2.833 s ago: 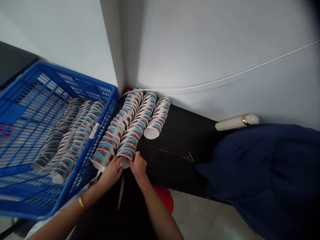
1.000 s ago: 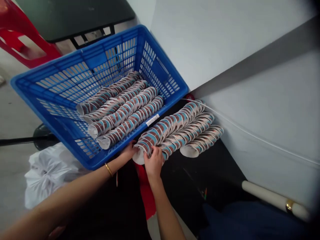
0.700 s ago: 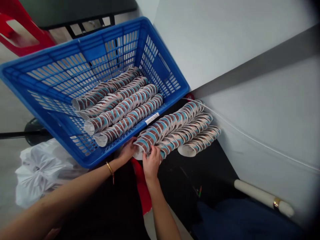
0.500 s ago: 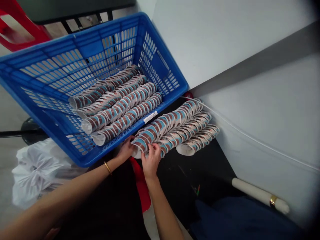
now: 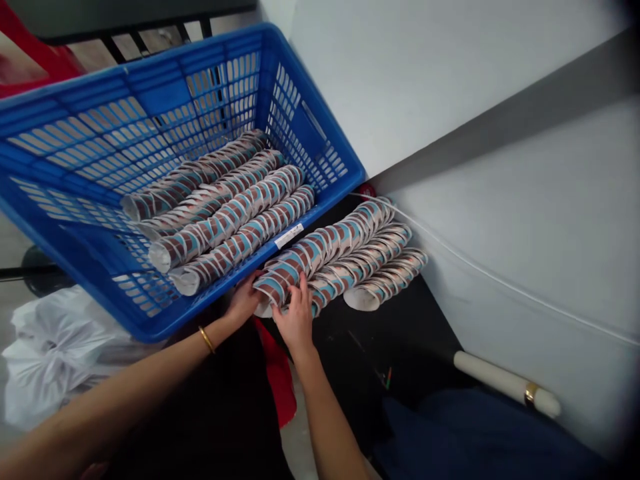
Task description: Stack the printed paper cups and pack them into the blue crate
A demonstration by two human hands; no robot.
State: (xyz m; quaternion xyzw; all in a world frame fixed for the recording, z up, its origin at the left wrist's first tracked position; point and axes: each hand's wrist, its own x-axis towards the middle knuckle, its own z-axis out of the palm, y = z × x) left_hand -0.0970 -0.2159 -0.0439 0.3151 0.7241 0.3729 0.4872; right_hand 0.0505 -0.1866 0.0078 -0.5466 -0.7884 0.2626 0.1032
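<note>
On the black tabletop lies a long stack of nested paper sleeves [image 5: 320, 248], striped brown, blue and white. My left hand [image 5: 243, 299] closes on the left side of its near end, the fingers partly hidden behind it. My right hand [image 5: 296, 317] grips the same end from the right, thumb at the open rim and fingers over the upper side. Close against it on the right is a second stack [image 5: 357, 263]. A shorter third stack [image 5: 387, 277] lies beyond that, its white open end facing me.
The blue plastic basket [image 5: 150, 328] at left holds several similar stacks [image 5: 225, 213]. A white cable [image 5: 460, 259] crosses the grey wall behind the table. White plastic bags [image 5: 55, 353] lie at lower left. A cream rod with a gold band [image 5: 500, 380] is at right.
The whole view has shifted slightly, so things sit further left. My right fingers have moved a little higher over the stack's near end. My left hand keeps its place on it.
</note>
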